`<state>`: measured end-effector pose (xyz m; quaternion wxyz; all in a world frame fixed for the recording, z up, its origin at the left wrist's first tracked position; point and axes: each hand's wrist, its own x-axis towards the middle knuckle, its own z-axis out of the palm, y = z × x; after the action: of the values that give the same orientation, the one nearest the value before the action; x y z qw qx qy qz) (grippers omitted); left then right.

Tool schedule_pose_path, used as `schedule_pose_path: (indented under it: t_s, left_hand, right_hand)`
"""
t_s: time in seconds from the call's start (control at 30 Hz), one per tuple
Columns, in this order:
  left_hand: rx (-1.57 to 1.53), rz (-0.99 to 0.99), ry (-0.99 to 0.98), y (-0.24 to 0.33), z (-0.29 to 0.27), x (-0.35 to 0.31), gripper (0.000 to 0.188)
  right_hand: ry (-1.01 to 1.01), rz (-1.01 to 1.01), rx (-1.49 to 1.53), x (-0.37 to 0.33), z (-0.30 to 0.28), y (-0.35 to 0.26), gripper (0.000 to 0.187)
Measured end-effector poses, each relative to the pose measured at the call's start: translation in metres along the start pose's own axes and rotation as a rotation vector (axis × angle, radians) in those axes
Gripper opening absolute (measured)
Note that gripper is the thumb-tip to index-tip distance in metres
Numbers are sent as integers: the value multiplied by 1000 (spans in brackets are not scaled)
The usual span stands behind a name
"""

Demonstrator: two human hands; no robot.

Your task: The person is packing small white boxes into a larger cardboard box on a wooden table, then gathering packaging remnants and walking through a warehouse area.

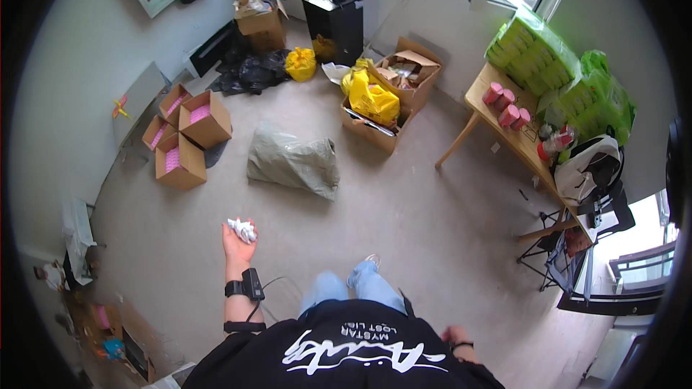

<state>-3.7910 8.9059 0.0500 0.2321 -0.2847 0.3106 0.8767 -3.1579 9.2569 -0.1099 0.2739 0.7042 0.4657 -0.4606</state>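
Crumpled white tissue (244,230) lies bunched in my left hand (240,242), which is held out in front of me over the floor. The palm faces up and the fingers curl around the tissue. A small black device (251,284) is strapped to my left wrist, with a thin cable trailing from it. My right hand (455,335) hangs low beside my right hip. It is small and blurred here, so its fingers do not show clearly. Ahead on the floor, beyond my left hand, a grey-green woven sack (292,160) lies on its side.
Open cardboard boxes (182,162) with pink contents stand at the left. Farther back are a black bag (254,70), a yellow bag (300,64) and boxes (375,130) of packaging. A wooden table (515,140) at the right bears pink cans and green packs; a folding chair (559,263) stands near it.
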Motion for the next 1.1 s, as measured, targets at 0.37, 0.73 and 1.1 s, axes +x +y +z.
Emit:
schedule_pose_path:
  t_s: [0.37,0.73,1.1]
  left_hand:
    - [149,-226,-181,-90,158,140,32]
    - [791,-432,-123,-172,222,330,42]
    - [2194,-390,-460,-333,111,546,71]
  right_hand:
    - [123,-593,337,-10,-62,-287,14]
    - [-75,171,402,-27,2,-236,12]
    - [-140,373,657,-14,42,-239,15]
